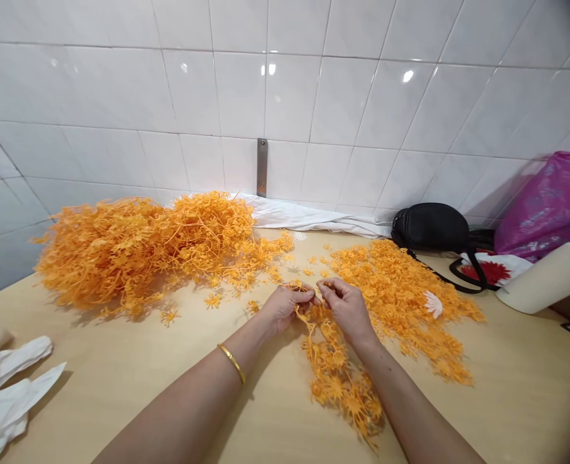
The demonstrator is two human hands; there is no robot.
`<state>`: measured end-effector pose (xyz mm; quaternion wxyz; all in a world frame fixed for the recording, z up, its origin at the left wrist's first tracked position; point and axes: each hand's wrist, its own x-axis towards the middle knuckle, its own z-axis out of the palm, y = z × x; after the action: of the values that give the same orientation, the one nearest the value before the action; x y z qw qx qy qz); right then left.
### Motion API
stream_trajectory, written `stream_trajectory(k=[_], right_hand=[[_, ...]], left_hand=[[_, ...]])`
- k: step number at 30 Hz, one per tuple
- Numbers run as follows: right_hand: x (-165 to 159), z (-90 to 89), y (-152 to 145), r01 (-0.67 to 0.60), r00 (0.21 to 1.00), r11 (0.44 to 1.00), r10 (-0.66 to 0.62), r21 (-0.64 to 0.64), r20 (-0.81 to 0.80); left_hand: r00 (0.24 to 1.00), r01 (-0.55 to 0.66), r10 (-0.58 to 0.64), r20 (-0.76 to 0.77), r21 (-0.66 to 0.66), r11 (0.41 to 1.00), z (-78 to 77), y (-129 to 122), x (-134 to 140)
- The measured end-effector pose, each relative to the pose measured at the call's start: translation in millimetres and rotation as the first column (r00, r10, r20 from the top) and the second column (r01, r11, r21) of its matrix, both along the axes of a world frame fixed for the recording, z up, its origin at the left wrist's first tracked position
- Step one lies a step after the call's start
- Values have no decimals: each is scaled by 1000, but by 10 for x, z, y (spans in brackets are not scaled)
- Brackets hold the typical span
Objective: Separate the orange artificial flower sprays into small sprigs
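My left hand (286,305) is closed on the stem of an orange artificial flower spray (340,377), whose flower heads hang down between my forearms. My right hand (347,309) pinches at the spray's upper end close beside the left fingertips; the small piece between its fingers is partly hidden. To the left lies a big tangled heap of orange flower sprays (135,251). On the right spreads a flatter pile of loose orange flower heads (396,290), with a white petal piece (432,304) on top. A few single orange heads (212,300) are scattered on the tabletop.
The pale wooden table (135,380) meets a tiled wall, with a white cloth (309,216) along the back. At the right are a black bag (430,227), a purple plastic bag (546,200) and a cream-coloured cylinder (549,277). White fabric pieces (11,396) lie at the left edge.
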<state>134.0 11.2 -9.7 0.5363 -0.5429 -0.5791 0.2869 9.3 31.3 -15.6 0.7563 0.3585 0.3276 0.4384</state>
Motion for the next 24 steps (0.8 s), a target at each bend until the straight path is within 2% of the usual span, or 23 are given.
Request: stream_trajectory(k=[3, 6, 9, 11, 13, 16, 20, 22, 24], right_hand=[[21, -27, 30, 66, 995, 998, -66, 3, 69], [83, -39, 97, 197, 976, 979, -201, 45, 84], [242, -22, 180, 399, 916, 916, -400, 47, 25], [340, 7, 210, 466, 884, 885, -466, -15, -39], [363, 51, 198, 381, 918, 922, -387, -74, -87], [249, 142, 111, 98, 987, 994, -104, -54, -124], [73, 215, -4, -169, 985, 985, 168, -40, -24], [35, 190, -9, -177, 981, 983, 180, -55, 71], [21, 135, 25, -61, 988, 998, 63, -21, 140]], left_hand=[[998, 34, -33, -54, 18, 999, 14, -3, 21], [994, 32, -28, -103, 36, 999, 68, -44, 59], [985, 73, -70, -155, 16, 997, 118, -99, 58], [976, 92, -90, -196, 1, 996, 138, -124, 36], [971, 89, -86, -224, 4, 996, 146, -134, 21], [965, 83, -73, -254, 32, 996, 134, -125, 27], [960, 88, -63, -272, 83, 993, 89, -110, 59], [965, 102, -69, -253, 117, 988, 79, -114, 78], [971, 128, -94, -220, 144, 981, 84, -126, 105]])
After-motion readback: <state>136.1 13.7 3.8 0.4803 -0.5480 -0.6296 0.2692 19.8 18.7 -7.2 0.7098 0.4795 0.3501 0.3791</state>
